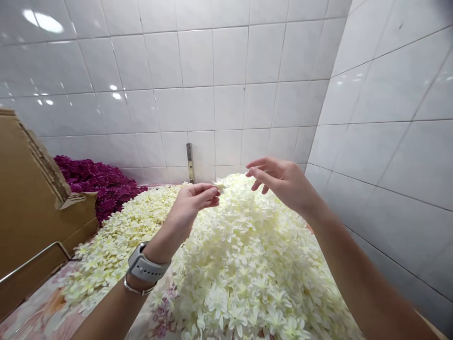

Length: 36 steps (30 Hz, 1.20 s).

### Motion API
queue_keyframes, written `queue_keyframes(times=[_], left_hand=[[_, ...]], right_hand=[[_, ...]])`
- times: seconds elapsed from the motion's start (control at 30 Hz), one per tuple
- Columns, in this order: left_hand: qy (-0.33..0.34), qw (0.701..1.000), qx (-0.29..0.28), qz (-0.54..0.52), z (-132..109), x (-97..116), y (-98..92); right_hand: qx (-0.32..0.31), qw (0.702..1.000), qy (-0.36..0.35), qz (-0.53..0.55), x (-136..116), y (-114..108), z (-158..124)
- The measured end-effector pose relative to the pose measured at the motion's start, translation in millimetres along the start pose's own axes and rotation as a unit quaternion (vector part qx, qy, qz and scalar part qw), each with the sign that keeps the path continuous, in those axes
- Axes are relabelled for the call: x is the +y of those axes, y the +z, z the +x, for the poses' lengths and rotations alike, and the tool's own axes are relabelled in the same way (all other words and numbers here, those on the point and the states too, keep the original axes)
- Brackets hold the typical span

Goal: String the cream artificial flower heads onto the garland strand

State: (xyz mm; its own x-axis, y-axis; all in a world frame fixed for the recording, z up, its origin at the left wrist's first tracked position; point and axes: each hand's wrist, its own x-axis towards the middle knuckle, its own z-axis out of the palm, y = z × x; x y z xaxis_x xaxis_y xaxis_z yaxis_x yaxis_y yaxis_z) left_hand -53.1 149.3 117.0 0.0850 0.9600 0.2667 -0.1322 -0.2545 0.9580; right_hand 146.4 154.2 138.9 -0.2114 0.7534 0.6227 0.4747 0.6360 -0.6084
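My left hand is closed in a pinch on a small artificial flower, pale cream-white with pointed petals. It hangs over the near heap of loose flowers, and the fingertips hide part of the bloom. My right hand hovers above the same heap of cream flowers, to the right of the held one. Its fingers are loosely bent and apart, with nothing visible in them. On my left wrist are a watch with a pale grey band and a thin bracelet.
A flatter spread of smaller yellowish-white flowers lies at left. Behind it is a pile of purple flowers beside a cardboard box. A metal strip stands against the tiled wall. Another tiled wall bounds the right.
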Motion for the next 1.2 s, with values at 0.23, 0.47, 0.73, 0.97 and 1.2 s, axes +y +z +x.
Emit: queue_keyframes(times=[0.23,0.47,0.73,0.97,1.2], left_hand=[[-0.015,0.997,-0.063,0.051,-3,-9,13.6],[0.003,0.994,-0.093,0.062,-4,-6,13.5],[0.002,0.994,-0.094,0.049,-6,-2,11.2],[-0.005,0.995,-0.037,0.089,-3,-4,9.4],[-0.028,0.993,-0.019,0.114,2,-10,8.2]], right_hand=[[-0.056,0.994,-0.076,-0.054,-4,22,-11],[-0.155,0.972,0.03,0.171,11,21,-6],[-0.168,0.942,0.077,0.28,14,21,-2],[-0.033,0.981,0.063,0.182,16,28,-4],[0.143,0.962,-0.101,-0.211,37,39,-2]])
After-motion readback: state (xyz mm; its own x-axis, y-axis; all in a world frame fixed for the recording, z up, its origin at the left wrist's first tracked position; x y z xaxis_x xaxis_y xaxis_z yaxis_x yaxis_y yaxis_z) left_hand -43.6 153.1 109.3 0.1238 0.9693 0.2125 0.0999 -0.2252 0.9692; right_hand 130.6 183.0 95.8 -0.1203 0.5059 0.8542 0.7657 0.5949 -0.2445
